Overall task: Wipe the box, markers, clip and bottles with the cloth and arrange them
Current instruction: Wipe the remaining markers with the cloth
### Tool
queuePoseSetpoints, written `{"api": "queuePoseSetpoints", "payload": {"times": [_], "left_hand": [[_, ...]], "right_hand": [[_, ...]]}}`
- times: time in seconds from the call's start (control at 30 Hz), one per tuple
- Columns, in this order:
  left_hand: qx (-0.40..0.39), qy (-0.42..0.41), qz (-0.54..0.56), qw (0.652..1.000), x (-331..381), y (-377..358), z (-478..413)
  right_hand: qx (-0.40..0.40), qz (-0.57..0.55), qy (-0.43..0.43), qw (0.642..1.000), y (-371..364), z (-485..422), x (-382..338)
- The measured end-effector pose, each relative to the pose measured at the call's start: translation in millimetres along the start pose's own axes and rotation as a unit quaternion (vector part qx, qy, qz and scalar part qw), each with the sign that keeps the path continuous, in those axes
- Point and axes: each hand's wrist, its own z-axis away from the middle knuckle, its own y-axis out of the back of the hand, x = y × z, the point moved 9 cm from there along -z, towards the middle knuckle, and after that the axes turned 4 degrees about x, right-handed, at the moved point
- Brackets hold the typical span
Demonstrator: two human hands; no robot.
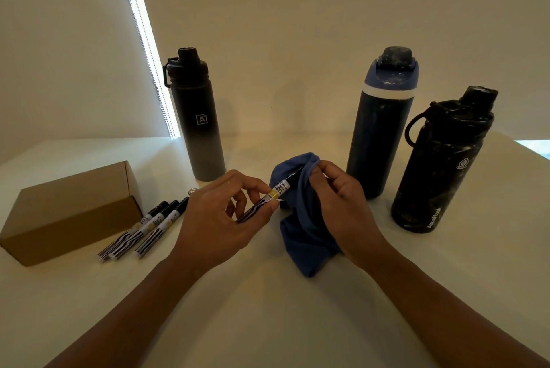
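My left hand [220, 213] pinches a marker [269, 198] by its striped barrel, above the table's middle. The marker's far end goes into the blue cloth [300, 236], which my right hand [342, 204] grips around it. Three more markers [148, 226] lie side by side beside the brown cardboard box [68, 213] at the left. A metal clip [193, 190] peeks out just behind my left hand. A black-to-grey bottle [199, 120] stands at the back left. A dark blue bottle with a blue lid [381, 126] and a black speckled bottle [443, 162] stand on the right.
The white table [268, 308] meets a plain wall at the back. A bright strip of window blind [148, 49] runs down the wall at the left. The table's right edge [523, 153] lies just past the black speckled bottle.
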Motion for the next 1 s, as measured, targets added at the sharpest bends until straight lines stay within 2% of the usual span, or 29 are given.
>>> {"api": "queuePoseSetpoints", "payload": {"times": [0.17, 0.37, 0.53, 1.0], "left_hand": [[0.0, -0.004, -0.014, 1.0, -2.8, 1.3, 1.3], [-0.004, -0.021, -0.004, 1.0, 3.7, -1.1, 1.5], [-0.003, -0.025, -0.017, 1.0, 1.9, -0.1, 1.2], [-0.007, -0.041, -0.025, 0.999, 0.0, -2.6, 2.5]], "right_hand": [[-0.028, -0.029, 0.0, 0.999, -9.2, 1.5, -1.4], [0.017, 0.0, -0.009, 1.0, 1.9, -1.4, 3.8], [-0.025, -0.022, 0.0, 0.999, -6.9, 2.7, -1.8], [-0.035, -0.041, -0.004, 0.999, -7.3, 3.2, -4.5]]}}
